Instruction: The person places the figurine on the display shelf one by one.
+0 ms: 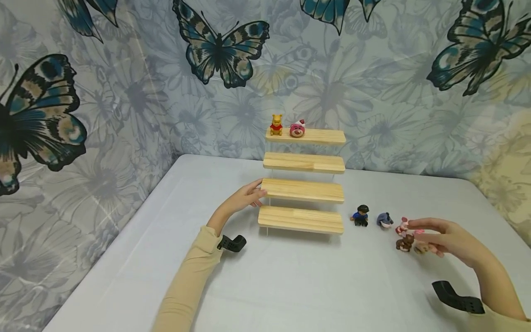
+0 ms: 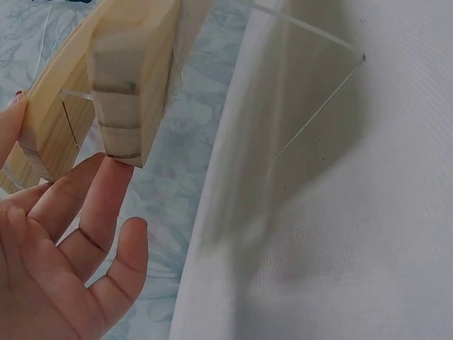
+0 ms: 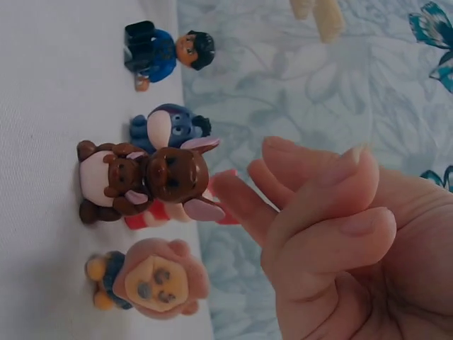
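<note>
My left hand (image 1: 247,194) grips the left end of a wooden plank (image 1: 303,191), the second from the bottom on a four-step display stand; in the left wrist view its thumb and fingers lie around plank ends (image 2: 117,92). My right hand (image 1: 452,237) hovers over small toy figures at the right, fingers loosely bent. Its fingertips are at a pink-and-red piglet figure (image 1: 402,226), mostly hidden behind a brown kangaroo figure (image 3: 173,173) in the right wrist view; whether they touch cannot be told. Beside these stands a figure in a pink animal hood (image 3: 159,280).
On the top plank (image 1: 323,136) stand a yellow bear figure (image 1: 276,125) and a pink bear head figure (image 1: 297,129). A blue donkey figure (image 1: 385,220) and a black-haired doll in blue (image 1: 360,216) stand right of the stand on the white table (image 1: 265,286).
</note>
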The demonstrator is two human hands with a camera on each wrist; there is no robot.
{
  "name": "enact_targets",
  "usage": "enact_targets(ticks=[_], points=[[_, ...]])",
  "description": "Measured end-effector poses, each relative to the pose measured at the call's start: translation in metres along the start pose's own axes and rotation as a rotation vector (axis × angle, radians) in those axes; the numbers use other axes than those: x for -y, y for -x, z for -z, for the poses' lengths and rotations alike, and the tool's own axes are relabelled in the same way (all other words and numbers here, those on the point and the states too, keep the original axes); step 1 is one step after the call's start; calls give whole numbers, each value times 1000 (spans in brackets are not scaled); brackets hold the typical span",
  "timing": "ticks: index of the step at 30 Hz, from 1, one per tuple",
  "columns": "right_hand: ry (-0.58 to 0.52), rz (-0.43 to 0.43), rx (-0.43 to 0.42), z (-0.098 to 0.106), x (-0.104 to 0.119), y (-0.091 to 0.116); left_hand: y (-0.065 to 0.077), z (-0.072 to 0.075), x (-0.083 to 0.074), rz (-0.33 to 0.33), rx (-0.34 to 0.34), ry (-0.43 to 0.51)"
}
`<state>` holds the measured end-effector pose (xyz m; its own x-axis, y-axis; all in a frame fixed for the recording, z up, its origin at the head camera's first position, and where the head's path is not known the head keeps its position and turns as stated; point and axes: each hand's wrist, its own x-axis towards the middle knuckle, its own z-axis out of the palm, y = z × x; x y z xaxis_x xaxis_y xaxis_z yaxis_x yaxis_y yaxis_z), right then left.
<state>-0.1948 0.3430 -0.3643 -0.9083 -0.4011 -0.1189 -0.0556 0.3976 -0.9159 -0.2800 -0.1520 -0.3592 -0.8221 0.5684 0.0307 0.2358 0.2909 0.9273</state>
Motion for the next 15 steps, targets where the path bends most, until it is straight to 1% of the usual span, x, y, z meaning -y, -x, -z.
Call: enact_targets(ticks=[5,7,10,15], points=[[22,-7,46,-2,-1,-6,2,2,3,15,-9,15],[27,-8,49,-4,-2,-8,3,3,3,12,-17,23],[54,-38,45,-3,-3,-9,3,3,3,4,-26,36],[108,-80,48,0,-3,-4,-1,1,3,-2,-15,46]])
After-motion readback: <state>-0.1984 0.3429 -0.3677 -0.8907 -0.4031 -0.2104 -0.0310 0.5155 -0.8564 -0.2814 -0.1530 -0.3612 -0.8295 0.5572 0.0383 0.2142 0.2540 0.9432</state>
